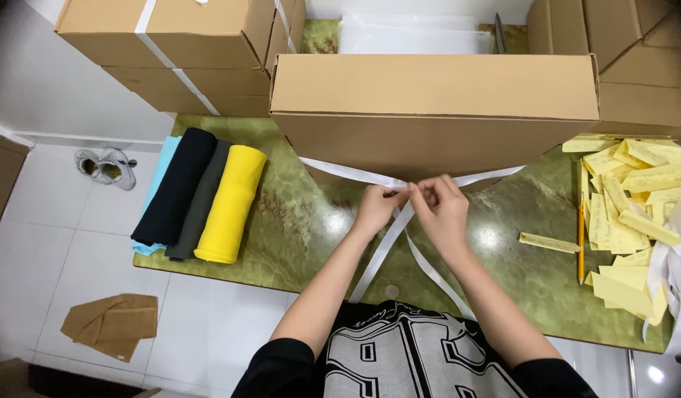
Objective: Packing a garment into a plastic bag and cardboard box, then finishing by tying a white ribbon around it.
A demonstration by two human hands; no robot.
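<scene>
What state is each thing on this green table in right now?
Cardboard box: closed, lying flat, white strap around it.
White strap: crossed in front of the box, ends loose.
Left hand: fingers pinching the strap.
Right hand: fingers pinching the strap.
Fabric rolls: rolled, side by side.
Yellow paper slips: scattered in a loose pile.
Pencil: lying flat.

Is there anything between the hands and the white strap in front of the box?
Nothing visible. The left hand and right hand both pinch the white strap directly, where its two ends cross before the box.
</scene>
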